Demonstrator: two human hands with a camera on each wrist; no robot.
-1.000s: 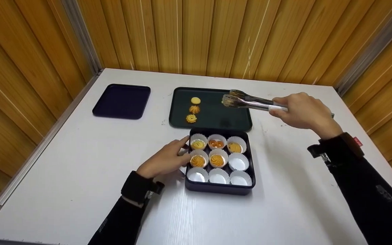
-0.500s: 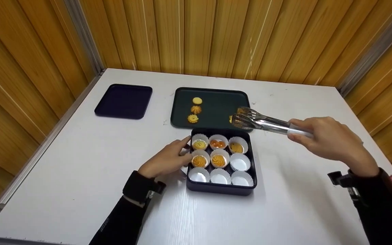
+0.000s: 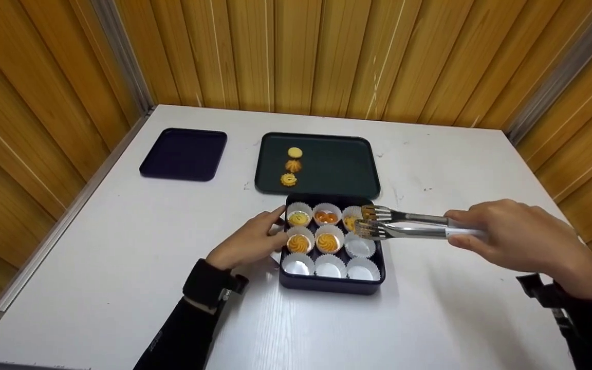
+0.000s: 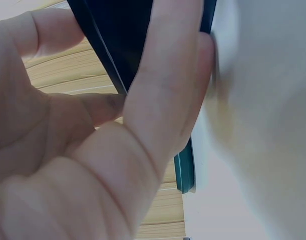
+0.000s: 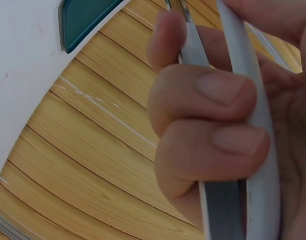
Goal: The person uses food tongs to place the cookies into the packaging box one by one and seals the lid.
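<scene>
My left hand (image 3: 255,237) rests against the left side of a dark blue box (image 3: 332,286); in the left wrist view its fingers (image 4: 158,90) lie along the box wall. Paper cups fill the box, several holding cookies, such as a swirled cookie (image 3: 328,242) in the middle. The middle-right cup (image 3: 359,247) and the front-row cups (image 3: 330,267) hold no cookie. My right hand (image 3: 519,239) grips metal tongs (image 3: 404,229), fingers wrapped round both arms. Their tips hover over the box's right column. Yellow shows beside the tips; whether it is pinched or lies in the cup, I cannot tell.
Behind the box lies a dark green tray (image 3: 337,164) with a round cookie (image 3: 294,152), a ridged cookie (image 3: 293,165) and a ring-shaped cookie (image 3: 289,179) on its left part. A dark purple lid-like tray (image 3: 184,154) lies at the back left. Wood-patterned panels (image 3: 296,56) enclose the table.
The tongs have come from over the green tray toward me to the box's right column, with a yellow cookie showing at their tips on the way. My left hand has stayed at the box.
</scene>
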